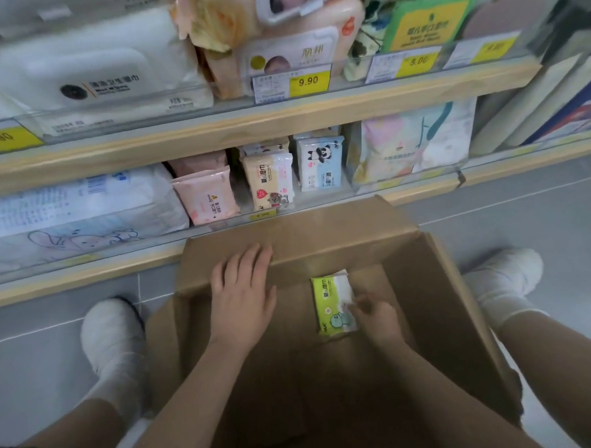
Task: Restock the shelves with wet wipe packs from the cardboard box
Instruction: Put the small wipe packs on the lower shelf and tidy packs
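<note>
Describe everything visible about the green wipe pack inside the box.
The green wipe pack is a small soft plastic pouch, lime green with a white upper right part, printed text and a teal cartoon animal near its lower end. It lies flat, face up, on the floor of the open cardboard box, near the far wall. The right hand has its fingers on its right edge.

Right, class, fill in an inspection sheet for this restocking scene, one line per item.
Surface: grey tiled floor, box standing on it.
Job's things: open cardboard box holding one green wet wipe pack; lower shelf has pink, bear and panda packs upright.
Clutter: nothing seen.
Grippers: left hand flat on the box's far flap; right hand inside the box, fingers on the green pack.
Cables: nothing seen.
Surroundings: upper shelf with larger packs and yellow price tags; feet in white socks either side.
</note>
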